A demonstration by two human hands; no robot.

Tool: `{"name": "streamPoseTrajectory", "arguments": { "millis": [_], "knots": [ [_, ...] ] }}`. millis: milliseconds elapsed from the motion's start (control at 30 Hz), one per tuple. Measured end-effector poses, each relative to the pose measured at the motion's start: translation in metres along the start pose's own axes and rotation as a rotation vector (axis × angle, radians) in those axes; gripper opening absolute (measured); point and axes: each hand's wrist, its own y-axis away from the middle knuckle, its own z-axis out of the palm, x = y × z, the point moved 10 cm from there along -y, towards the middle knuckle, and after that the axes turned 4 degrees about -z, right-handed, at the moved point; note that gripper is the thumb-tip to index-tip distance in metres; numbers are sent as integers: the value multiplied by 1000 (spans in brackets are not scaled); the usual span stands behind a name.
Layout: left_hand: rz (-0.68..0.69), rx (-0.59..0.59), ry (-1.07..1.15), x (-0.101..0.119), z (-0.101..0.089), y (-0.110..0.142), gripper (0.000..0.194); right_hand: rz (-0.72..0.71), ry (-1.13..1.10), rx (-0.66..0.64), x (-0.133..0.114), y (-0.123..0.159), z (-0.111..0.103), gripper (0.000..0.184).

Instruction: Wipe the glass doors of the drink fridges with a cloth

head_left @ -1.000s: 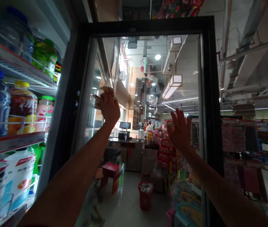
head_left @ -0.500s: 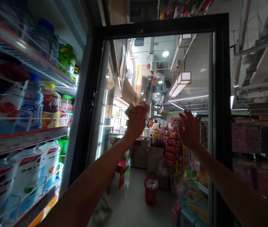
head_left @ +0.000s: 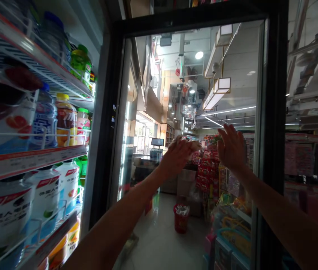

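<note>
A glass cooler door (head_left: 234,50) in a black frame fills the middle of the head view. My left hand (head_left: 175,157) presses a crumpled, pale cloth (head_left: 195,145) against the glass, its fingers over the cloth and pointing right. Most of the cloth is covered by that hand, with edges showing above and past the fingertips. To the right, my right hand (head_left: 232,148) is open, raised with fingers up and palm at the pane. Whether its palm fully touches the glass I cannot tell.
Cooler shelves (head_left: 35,153) with several drinks bottles (head_left: 66,120) stand on the left. Through or in the glass show a red bin (head_left: 181,221), stacked red packages (head_left: 208,168) and a counter screen (head_left: 157,142). Hanging goods (head_left: 302,161) are at the right.
My left hand has swept the cloth rightward and down across the glass, from upper left to near the right hand. My right hand stays raised at the pane. The view has shifted somewhat.
</note>
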Motion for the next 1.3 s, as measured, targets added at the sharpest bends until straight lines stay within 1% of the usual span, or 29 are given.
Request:
{"name": "streamPoseTrajectory", "arguments": {
  "millis": [33,133,167,200,233,333,367,400,433,500,533,567,600,633,667,733,767,800,833,867,967,1000,1033,1067,1100,1200,1233,1267,1300],
  "knots": [
    [-80,26,-9,-15,-4,3,45,1,1,1,0,0,0,45],
    [-585,167,-88,-92,-26,23,46,3,17,-9,0,1,2,45],
    [-672,184,-103,-102,-29,29,46,6,25,-12,0,1,3,44],
    [-670,175,-102,-99,-28,29,47,11,33,-15,0,1,3,44],
    [-567,137,-83,-83,-21,24,46,14,40,-17,0,1,4,44],
    [-69,-1,23,-3,2,16,42,9,42,-18,-1,1,4,43],
    [-3,-5,45,8,4,19,42,9,38,-18,-1,1,4,42],
    [-38,22,51,1,1,22,42,11,34,-19,-1,1,5,42],
    [-174,76,41,-22,-5,26,42,15,31,-19,-1,1,5,42],
    [-593,216,0,-88,-22,44,43,27,30,-17,0,1,5,42],
    [-775,277,-16,-114,-28,57,43,32,31,-16,0,1,5,42],
    [-890,316,-22,-129,-31,65,42,34,32,-16,0,1,5,42],
    [-915,331,-15,-130,-31,66,41,38,32,-17,1,1,6,42],
    [-852,321,4,-120,-27,60,40,40,31,-20,1,2,7,42],
    [-724,289,30,-99,-20,49,39,40,29,-24,2,2,8,42],
    [-396,187,93,-43,-4,31,39,38,25,-31,3,3,10,42],
    [-257,139,122,-19,2,28,40,38,24,-35,3,3,11,42],
    [-168,112,143,-6,5,30,42,38,24,-37,3,4,11,42],
    [-141,117,155,-6,4,36,43,39,24,-36,4,4,11,42],
    [-185,158,155,-20,-2,44,45,42,24,-36,4,4,11,42],
    [-533,367,109,-94,-31,81,52,57,9,-54,5,4,14,43],
    [-609,390,91,-108,-35,91,53,62,2,-63,5,4,16,43],
    [-619,370,82,-109,-35,94,52,64,-2,-67,6,5,17,44],
    [-558,310,85,-96,-30,90,51,61,-2,-62,6,5,18,44],
    [-437,223,100,-71,-21,83,48,55,2,-48,7,5,19,44],
    [-21,-11,193,34,11,68,41,21,26,-6,9,6,20,44],
    [61,-53,223,59,17,68,39,15,29,1,9,7,21,44],
    [88,-73,243,70,20,69,37,12,28,-1,10,7,22,44],
    [56,-69,248,67,18,70,35,13,26,-4,11,7,23,44]
  ]
}}
